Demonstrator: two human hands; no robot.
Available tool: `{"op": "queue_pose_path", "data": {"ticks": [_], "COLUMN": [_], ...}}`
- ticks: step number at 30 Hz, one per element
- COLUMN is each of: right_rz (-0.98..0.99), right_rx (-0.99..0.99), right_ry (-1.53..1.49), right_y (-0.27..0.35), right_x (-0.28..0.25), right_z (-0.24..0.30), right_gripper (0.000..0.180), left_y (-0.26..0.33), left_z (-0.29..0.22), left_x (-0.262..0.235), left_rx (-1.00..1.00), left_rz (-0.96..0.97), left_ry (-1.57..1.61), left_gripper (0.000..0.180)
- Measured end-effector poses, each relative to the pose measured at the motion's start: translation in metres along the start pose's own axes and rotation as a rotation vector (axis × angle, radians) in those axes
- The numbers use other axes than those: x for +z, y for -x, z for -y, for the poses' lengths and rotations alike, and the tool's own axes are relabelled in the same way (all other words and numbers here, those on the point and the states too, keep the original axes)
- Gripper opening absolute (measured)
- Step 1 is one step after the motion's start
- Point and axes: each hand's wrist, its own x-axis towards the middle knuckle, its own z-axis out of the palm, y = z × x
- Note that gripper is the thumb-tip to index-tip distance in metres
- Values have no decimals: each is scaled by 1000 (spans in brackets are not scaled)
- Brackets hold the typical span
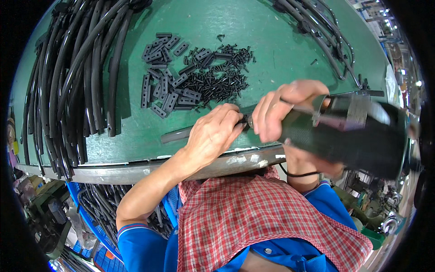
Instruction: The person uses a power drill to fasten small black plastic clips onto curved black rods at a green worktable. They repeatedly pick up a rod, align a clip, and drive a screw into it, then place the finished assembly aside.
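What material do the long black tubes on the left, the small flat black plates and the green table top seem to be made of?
Long black tubes: probably rubber or soft plastic, since they bend in curves and have a dull sheen. Small flat black plates: possibly dark-coated metal or plastic; rigid, matte, too small to tell. Green table top: seems a matte mat or painted board, lightly scuffed, above a worn metal edge.

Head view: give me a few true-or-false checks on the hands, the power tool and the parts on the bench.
1. The right hand grips a dark power screwdriver. True.
2. The left hand rests on the screw pile. False: it pinches at the tool tip, on a grey tube near the bench edge.
3. Black screws and flat black clips lie piled together on the green bench. True.
4. The long black hoses lie on the person's right. False: the big bundle is on the left.
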Motion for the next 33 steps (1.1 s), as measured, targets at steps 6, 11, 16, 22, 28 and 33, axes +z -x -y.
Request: {"op": "queue_pose_path", "data": {"ticks": [6,11,16,22,28,33], "right_rz": [-309,-532,-503,-536,-668,-646], "right_rx": [-355,-201,-355,-269,-409,-461], "right_ry": [-10,539,215,-34,-10,-10], "right_y": [-4,-12,-7,8,2,6], "right_x": [-27,-18,-7,11,4,8], "right_z": [6,-33,-9,9,1,5], "right_gripper": [99,105,104,102,85,80], "left_y": [0,-1,-4,-7,-6,-10], "left_z": [-2,-4,-6,-18,-9,-7], "left_x": [-1,-7,-8,-11,-5,-16], "left_rx": [-12,-59,-243,-156,-567,-611], "left_rz": [15,8,-181,-97,-236,-247], "left_ry": [-10,-17,120,-64,369,649], "left_gripper": [25,26,21,17,8,10]}}
